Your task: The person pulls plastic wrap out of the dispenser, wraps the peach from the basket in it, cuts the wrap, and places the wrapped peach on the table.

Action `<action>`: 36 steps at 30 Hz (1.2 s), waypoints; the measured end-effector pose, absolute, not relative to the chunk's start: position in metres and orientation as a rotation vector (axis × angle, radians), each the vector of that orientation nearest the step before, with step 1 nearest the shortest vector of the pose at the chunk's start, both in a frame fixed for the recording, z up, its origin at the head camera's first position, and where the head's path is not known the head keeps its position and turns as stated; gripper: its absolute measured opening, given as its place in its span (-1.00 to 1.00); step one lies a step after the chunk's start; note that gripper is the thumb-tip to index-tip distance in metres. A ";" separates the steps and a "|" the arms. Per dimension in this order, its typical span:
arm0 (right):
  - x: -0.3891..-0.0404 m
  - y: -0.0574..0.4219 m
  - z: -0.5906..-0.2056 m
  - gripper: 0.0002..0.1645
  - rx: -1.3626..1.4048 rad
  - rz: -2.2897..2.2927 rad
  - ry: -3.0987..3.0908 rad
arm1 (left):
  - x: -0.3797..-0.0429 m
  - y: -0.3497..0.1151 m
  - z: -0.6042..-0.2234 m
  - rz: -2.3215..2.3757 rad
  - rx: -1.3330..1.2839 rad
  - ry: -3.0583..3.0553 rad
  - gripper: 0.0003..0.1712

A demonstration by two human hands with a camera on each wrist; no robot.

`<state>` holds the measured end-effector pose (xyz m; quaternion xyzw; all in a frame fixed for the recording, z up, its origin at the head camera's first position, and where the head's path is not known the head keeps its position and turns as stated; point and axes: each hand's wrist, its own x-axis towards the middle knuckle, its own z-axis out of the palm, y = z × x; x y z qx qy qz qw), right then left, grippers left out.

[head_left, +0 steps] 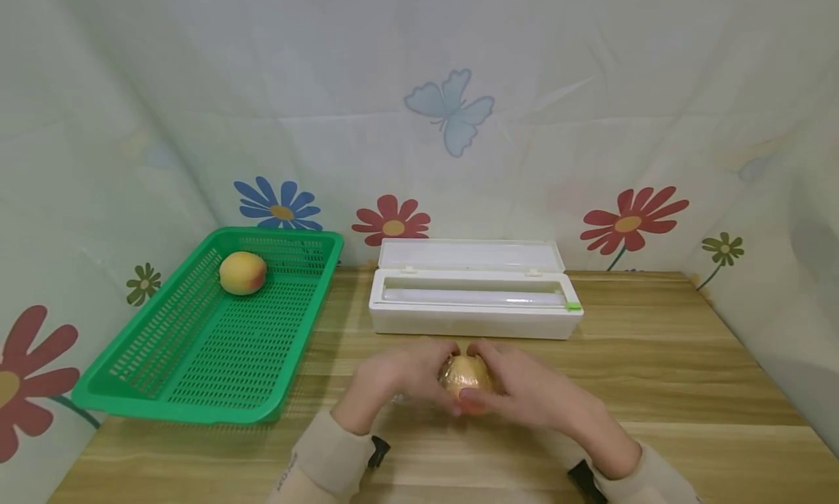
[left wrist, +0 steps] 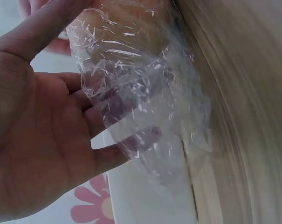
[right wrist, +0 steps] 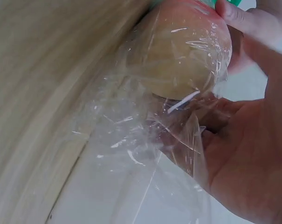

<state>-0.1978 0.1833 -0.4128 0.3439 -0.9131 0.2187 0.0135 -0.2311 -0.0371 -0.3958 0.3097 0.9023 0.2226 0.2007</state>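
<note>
A yellow and pink peach (head_left: 467, 376) sits on the table in front of the white box, with clear plastic wrap (left wrist: 141, 93) over it. Loose wrap spreads out from its sides in both wrist views. My left hand (head_left: 419, 373) holds the peach from the left; its thumb is at the fruit and its spread fingers show through the film. From the right my right hand (head_left: 527, 387) holds the same peach (right wrist: 182, 56), thumb at the near side, fingers bent behind the film. Both hands' fingertips come close together at the far side.
A white wrap dispenser box (head_left: 472, 322) stands behind the hands, lid (head_left: 470, 256) raised, a roll of film (head_left: 472, 297) inside and a green slider (head_left: 573, 306) at its right end. At left is a green basket (head_left: 288, 387) holding another peach (head_left: 243, 273). A patterned curtain (head_left: 524, 176) hangs behind.
</note>
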 end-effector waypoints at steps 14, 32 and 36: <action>-0.200 0.185 -0.417 -0.14 1.094 0.723 -2.894 | -0.241 -0.051 -0.398 0.695 0.891 2.435 -0.24; -0.208 0.190 -0.410 -0.34 0.733 1.239 -2.866 | -0.241 -0.061 -0.370 0.945 1.093 2.816 -0.85; -0.208 0.190 -0.408 -0.29 0.616 1.241 -2.852 | -0.241 -0.058 -0.371 0.971 1.077 2.816 -0.88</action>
